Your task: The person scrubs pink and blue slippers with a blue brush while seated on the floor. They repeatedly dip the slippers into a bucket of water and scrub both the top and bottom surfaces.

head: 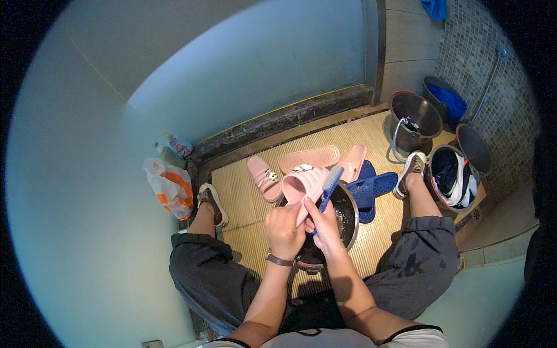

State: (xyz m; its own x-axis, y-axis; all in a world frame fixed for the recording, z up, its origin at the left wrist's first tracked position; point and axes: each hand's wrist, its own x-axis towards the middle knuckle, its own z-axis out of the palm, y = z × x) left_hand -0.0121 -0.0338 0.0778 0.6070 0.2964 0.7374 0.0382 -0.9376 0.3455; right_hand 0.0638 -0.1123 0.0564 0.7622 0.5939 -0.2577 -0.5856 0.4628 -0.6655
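My left hand (285,232) grips a pink slide sandal (309,182) near its sole end, above a dark bucket (354,217) holding some water. In my right hand (323,224) is a blue scrubbing brush (332,182), its pale bristles beside the sandal's strap; the thumb also lies near the sandal's edge. Around the bucket's far side lie a pink slide with a small figure (260,172), a pink sandal showing its sole side (311,158), another pink slide (354,161) and blue slides (383,183), partly overlapping.
A black bucket with a metal handle (415,113) stands far right, near a bucket of dark and white cloth (448,174) and one holding blue material (448,100). A white and orange plastic bag (169,187) and bottles (179,145) are at left. My shoes flank the ribbed floor (243,213).
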